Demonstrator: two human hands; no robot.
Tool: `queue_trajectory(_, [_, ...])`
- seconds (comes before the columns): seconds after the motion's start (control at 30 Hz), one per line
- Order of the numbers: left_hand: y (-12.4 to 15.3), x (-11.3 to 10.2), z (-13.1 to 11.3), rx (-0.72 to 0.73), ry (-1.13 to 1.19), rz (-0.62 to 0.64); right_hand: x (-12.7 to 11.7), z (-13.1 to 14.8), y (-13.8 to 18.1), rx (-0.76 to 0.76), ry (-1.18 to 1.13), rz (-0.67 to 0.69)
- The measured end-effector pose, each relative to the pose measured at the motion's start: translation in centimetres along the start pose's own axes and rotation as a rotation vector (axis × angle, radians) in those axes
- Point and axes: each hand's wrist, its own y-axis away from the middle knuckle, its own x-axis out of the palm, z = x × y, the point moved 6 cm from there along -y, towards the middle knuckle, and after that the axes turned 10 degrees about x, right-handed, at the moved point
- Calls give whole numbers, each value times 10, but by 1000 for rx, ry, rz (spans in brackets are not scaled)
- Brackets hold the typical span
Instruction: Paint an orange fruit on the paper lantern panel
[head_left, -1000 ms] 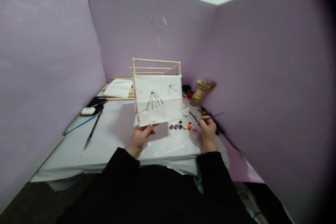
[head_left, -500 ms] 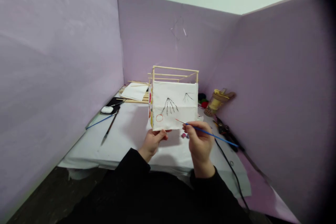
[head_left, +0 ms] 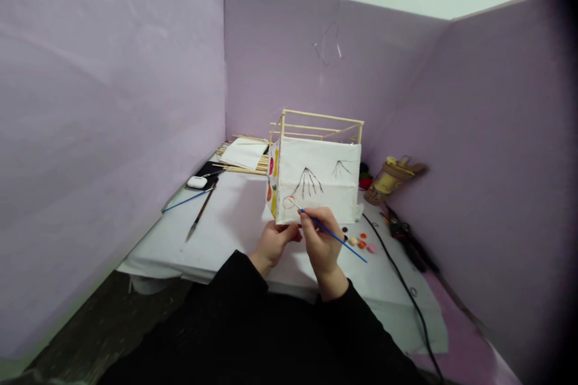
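Note:
A box-shaped lantern frame [head_left: 323, 114] of thin wooden sticks has white panels on its sides. Its front panel [head_left: 334, 198] bears two black branching line drawings and an orange circle outline at lower left. Colourful painted shapes show on the left side panel [head_left: 272, 183]. My left hand [head_left: 276, 243] grips the lantern frame by its bottom edge, fingers partly hidden beneath. In a pinch, my right hand [head_left: 323, 240] holds a thin blue paintbrush [head_left: 343, 245], whose tip is at the orange circle. Several small paint pots [head_left: 361, 243] sit on the table behind my right hand.
On the left lie a dark brush [head_left: 201, 215], a blue brush [head_left: 187, 198] and a white case [head_left: 197, 181]. Wooden sticks [head_left: 244, 169] and white paper [head_left: 245, 152] are at the back. Pliers [head_left: 406, 240], a black cable [head_left: 397, 271] and a yellow pot [head_left: 388, 180] stand right.
My right hand has brought the paintbrush left, from the panel's middle to the orange circle. The view has shifted, and more paint pots now show.

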Motion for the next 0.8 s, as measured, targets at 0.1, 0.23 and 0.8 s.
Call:
queue_trajectory(0.1, [0,1,-2,-17,-11,-13,2,3,0,-16,20,-14])
queue_trajectory(0.23, [1,4,-5,-19,4,-13,4,6,1,-58,37,24])
queue_trajectory(0.8, [1,3,-3,-9,12,-12,3,3,-3,26,53,51])
